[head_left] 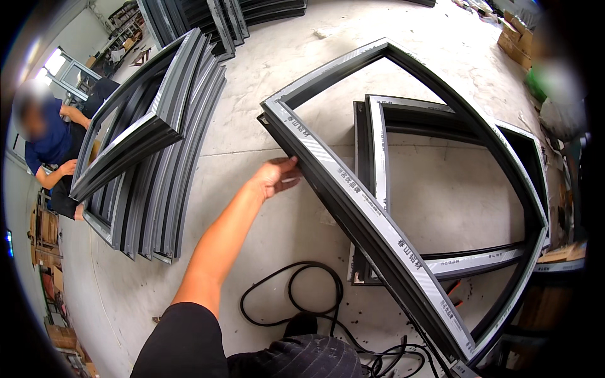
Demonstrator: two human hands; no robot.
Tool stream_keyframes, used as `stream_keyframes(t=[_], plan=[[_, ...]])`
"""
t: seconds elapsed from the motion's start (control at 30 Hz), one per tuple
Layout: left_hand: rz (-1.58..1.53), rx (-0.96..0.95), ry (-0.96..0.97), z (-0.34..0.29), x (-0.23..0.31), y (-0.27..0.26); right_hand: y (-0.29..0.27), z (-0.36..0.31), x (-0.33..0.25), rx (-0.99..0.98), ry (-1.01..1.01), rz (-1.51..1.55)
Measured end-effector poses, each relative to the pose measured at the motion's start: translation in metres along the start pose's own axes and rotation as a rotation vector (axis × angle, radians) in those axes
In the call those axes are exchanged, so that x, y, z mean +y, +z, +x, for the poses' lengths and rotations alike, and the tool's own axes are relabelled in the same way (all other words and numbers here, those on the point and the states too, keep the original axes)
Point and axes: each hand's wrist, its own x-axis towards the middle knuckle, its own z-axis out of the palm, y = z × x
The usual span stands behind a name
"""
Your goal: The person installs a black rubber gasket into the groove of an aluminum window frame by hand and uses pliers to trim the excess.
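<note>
My left hand [277, 177] reaches out toward a large dark grey metal window frame [357, 189], which is covered with strips of printed protective film. Its fingers are loosely spread, and the fingertips meet or nearly meet the outer edge of the frame's near-left bar; they are not wrapped round it. The frame is tilted across the right side of the view, its lower corner near my legs. Behind it, a second similar frame [380, 148] is partly covered by the first. My right hand is out of view, so any hold it has cannot be seen.
Several grey frames [165, 189] lean in a stack at left, beside a seated person [53, 142] in a dark blue shirt. More frames [220, 25] stand at the back. A black hose or cable [296, 263] coils by my feet. Cardboard boxes [515, 43] lie far right.
</note>
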Motion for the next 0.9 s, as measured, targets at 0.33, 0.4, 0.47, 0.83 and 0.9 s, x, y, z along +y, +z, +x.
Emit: stream_keyframes(t=[0.33,0.4,0.47,0.83,0.9], plan=[[0.004,0.031,0.059,-0.016,-0.039,0.024,-0.030,0.009,0.032,0.059,-0.111,0.024],[0.048,0.107,0.080,-0.016,-0.040,0.026,-0.019,0.015,0.026,0.034,-0.145,0.017],[-0.017,0.081,0.074,-0.019,-0.042,0.030,-0.009,0.018,0.018,0.006,-0.169,0.002],[0.113,0.042,0.011,-0.065,-0.078,0.075,0.015,0.019,0.008,0.227,-0.194,-0.096],[0.160,0.040,0.041,-0.074,-0.095,0.085,0.012,0.020,0.009,0.236,-0.168,-0.150]])
